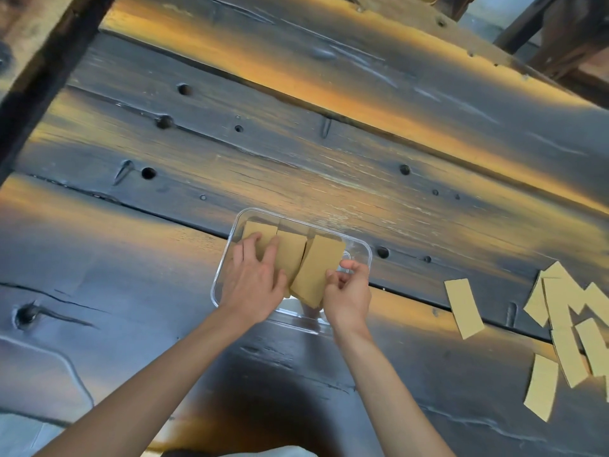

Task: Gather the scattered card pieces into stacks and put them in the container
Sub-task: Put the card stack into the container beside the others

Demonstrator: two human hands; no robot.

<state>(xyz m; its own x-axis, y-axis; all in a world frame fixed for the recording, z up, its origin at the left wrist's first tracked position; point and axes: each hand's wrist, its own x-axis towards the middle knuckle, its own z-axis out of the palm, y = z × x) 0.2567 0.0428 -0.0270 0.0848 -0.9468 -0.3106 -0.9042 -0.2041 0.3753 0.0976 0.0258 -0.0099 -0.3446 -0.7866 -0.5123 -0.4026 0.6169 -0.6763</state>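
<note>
Left hand (253, 278) covers near ends of left and middle card stacks (290, 252) in container (361, 249); piece count per stack unreadable. Right hand (347, 291) hides near right corner of tilted right stack (318, 268); its grip on card edge partly masked by own fingers. Container's near wall behind both wrists. Loose card pieces (464, 308) at right cut by frame edge. Both forearms cut by bottom edge. Desk (296, 143) far corners out of frame, top left blurred.

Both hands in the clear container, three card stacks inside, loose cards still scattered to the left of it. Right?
Not quite. In the head view the loose cards lie to the right of the clear container, not the left. Both the left hand and right hand are in it, with three card stacks.
</note>
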